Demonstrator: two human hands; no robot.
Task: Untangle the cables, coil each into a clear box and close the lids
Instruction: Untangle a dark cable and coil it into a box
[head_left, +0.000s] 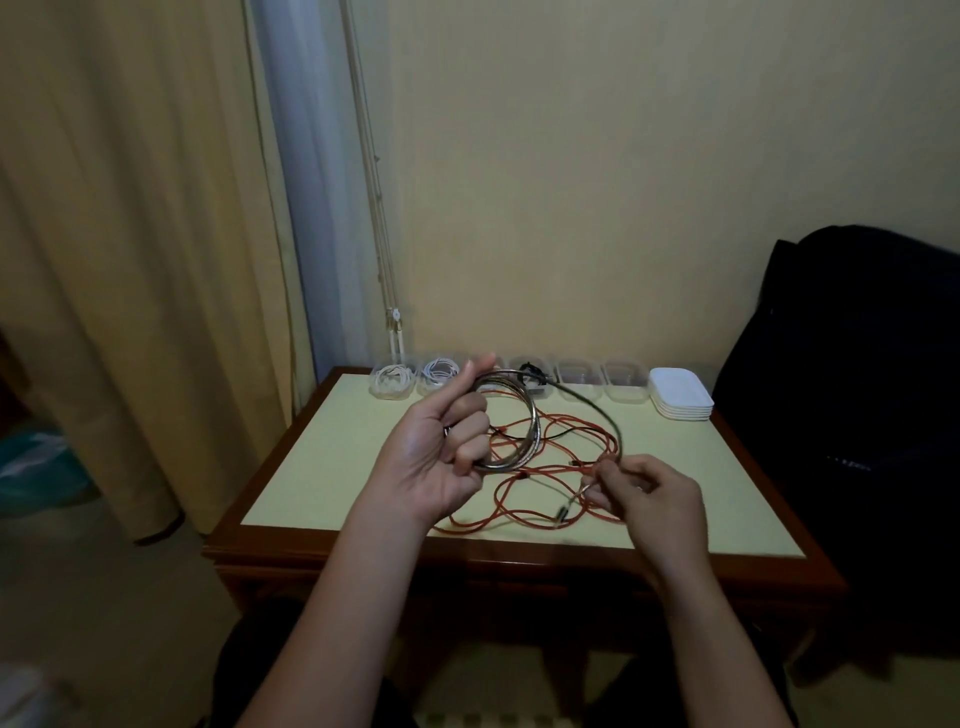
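Note:
My left hand (441, 457) holds a coil of grey cable (532, 426) above the table, its fingers curled through the loops. The cable's free tail arcs right and down to my right hand (654, 499), which pinches it near its plug end. A tangle of red cable (561, 457) with a thin black one lies on the table under both hands. Several clear boxes stand in a row at the back edge: two hold white cables (395, 382), one holds a dark cable (532, 379), two more (626, 382) look partly filled.
A stack of white lids (680, 400) sits at the back right of the yellow-topped table (322, 467) with its brown wooden rim. A dark bag or garment (857, 389) hangs to the right. Curtains hang at the left.

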